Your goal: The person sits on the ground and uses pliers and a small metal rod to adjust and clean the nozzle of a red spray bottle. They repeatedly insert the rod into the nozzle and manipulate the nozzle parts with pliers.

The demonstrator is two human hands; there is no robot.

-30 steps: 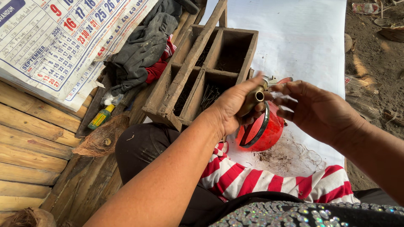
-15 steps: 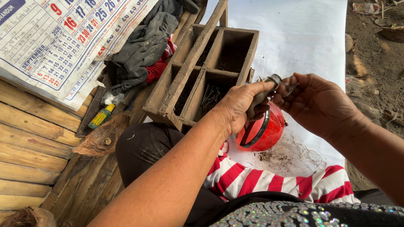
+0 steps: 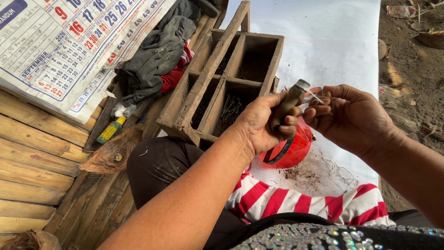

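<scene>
A brown-handled tool (image 3: pixel 287 105) with a metal collar was gripped in the left hand (image 3: pixel 259 127), fingers wrapped tight round the handle, just in front of the wooden compartment box (image 3: pixel 217 83); a thin metal pin (image 3: pixel 317 96) was pinched between thumb and fingertips of the right hand (image 3: pixel 351 118), at the collar's mouth; the step in hand was judged to be the fitting of the pin at the collar; a steady, straight line-up would be called for next; a red bowl (image 3: pixel 289 148) was seen below the hands, nails lying inside the box.
</scene>
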